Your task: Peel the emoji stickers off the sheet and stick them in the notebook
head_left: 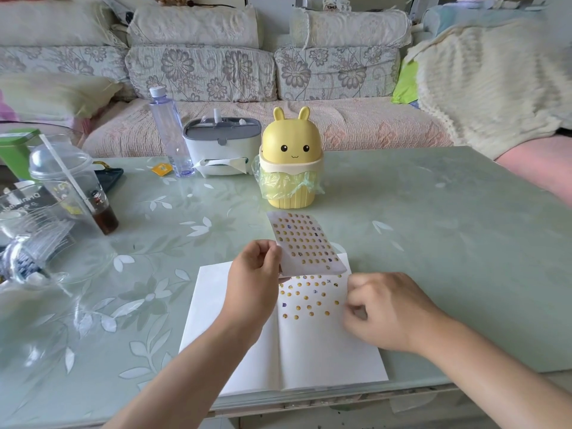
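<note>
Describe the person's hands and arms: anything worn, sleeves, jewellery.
Left hand and right hand are bare: no gloves, rings, watch or bracelet show. Both forearms are uncovered to the picture's edge, no sleeve in view. The right hand is blurred.

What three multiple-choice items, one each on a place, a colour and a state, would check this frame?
1. Where in the notebook are the stuck stickers?
A) left page
B) upper part of the right page
C) cover

2. What colour is the rabbit-eared bin?
A) yellow
B) blue
C) red

3. What is the left hand doing?
A) hanging idle
B) holding the sticker sheet above the notebook
C) gripping a pen

Answers:
1 B: the stickers lie in rows at the top of the right page, and what shows of the left page is blank.
2 A: its lid and base are yellow.
3 B: the fingers pinch the sheet's edge, with the sheet lifted over the pages.
</note>
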A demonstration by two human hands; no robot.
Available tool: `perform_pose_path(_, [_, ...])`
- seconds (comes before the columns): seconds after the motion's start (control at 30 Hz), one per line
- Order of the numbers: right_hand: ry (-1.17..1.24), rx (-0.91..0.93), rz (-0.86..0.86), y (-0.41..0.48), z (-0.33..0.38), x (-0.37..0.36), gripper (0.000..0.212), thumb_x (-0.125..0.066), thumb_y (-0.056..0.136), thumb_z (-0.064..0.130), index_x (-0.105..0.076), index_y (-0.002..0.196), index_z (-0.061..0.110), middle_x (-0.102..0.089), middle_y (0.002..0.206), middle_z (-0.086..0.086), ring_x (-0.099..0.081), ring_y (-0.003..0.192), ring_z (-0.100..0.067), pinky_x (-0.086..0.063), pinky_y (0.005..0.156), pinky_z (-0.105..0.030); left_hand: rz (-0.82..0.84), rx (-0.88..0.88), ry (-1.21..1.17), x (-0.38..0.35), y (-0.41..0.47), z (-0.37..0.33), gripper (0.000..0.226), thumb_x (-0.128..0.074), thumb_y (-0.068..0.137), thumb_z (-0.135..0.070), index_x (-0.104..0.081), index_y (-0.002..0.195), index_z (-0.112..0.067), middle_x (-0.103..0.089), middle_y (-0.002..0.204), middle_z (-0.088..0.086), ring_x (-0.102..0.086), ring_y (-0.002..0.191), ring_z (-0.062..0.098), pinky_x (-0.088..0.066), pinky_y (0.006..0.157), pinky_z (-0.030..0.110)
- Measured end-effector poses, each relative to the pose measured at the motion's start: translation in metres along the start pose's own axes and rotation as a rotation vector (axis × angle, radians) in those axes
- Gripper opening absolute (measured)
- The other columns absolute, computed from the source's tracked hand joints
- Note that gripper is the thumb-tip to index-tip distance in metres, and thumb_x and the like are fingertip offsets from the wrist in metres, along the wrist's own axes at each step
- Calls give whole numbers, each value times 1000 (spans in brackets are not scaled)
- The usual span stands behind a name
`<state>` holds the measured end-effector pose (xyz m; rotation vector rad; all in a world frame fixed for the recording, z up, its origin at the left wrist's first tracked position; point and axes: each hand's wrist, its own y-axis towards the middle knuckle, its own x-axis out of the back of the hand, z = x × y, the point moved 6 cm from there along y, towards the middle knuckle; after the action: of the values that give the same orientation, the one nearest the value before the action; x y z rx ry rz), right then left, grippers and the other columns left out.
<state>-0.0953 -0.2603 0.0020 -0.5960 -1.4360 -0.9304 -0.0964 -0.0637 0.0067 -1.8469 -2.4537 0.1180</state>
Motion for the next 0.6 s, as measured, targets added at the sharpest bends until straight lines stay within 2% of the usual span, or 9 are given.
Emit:
perform_pose_path(0.03, [22,-5,-96,0,0,9,36,-40,77,44,-43,53,18,-39,60,8,-33,54,-17,-24,49,-23,-4,-5,-4,1,0,0,20,-49,105,-15,-65,97,-7,-73,100,15,-72,95,27,-61,77,27])
perform_pose_path(0.1, [149,-26,-299,0,1,31,30,-51,80,38,-51,55,21,-42,60,11,-33,50,-11,-26,46,-21,-4,-25,9,1,-1,-1,19,-50,104,-15,-65,96,-9,-75,95,8,-72,94,25,-61,79,29])
perform_pose_path(0.17, [264,-55,-430,3,4,47,19,-56,83,35,-61,67,27,-48,68,17,-39,52,-1,-32,49,-17,18,-39,27,-1,-3,2,18,-53,103,-17,-68,94,-11,-75,93,11,-71,89,29,-59,81,35])
perform_pose_path(0.2, [299,-68,-469,6,7,51,13,-58,85,34,-65,75,29,-51,73,19,-43,54,2,-35,52,-17,32,-42,39,-3,-4,3,18,-55,103,-19,-69,94,-13,-74,92,14,-69,83,31,-58,77,35])
perform_pose_path(0.27, [392,-99,-488,14,14,51,16,-59,89,36,-73,96,32,-56,84,20,-49,60,6,-37,57,-15,68,-36,21,-7,-8,5,19,-56,102,-20,-72,93,-14,-72,92,19,-63,77,27,-52,71,36])
perform_pose_path(0.33, [448,-146,-457,22,20,44,27,-58,90,47,-74,107,33,-57,91,21,-51,64,8,-36,60,-13,116,-11,-30,-12,-13,7,20,-55,102,-19,-74,94,-15,-68,94,27,-59,78,24,-48,74,39])
perform_pose_path(0.43, [384,-161,-436,29,28,38,20,-62,93,50,-75,101,36,-58,90,16,-51,64,1,-35,56,-12,169,17,-134,-19,-16,6,23,-52,103,-12,-74,99,-9,-73,88,19,-69,79,17,-52,75,26])
perform_pose_path(0.5, [292,-118,-481,30,33,42,18,-62,94,43,-76,94,32,-57,85,13,-49,61,-5,-39,50,-19,193,58,-219,-21,-17,5,25,-50,104,-14,-74,99,-7,-76,85,8,-72,78,14,-55,75,25])
perform_pose_path(0.6, [213,-40,-527,31,38,46,11,-66,90,33,-76,91,28,-58,82,11,-52,60,-8,-42,46,-24,213,60,-214,-19,-15,3,28,-49,105,-19,-71,101,-3,-77,88,9,-74,82,17,-57,75,25])
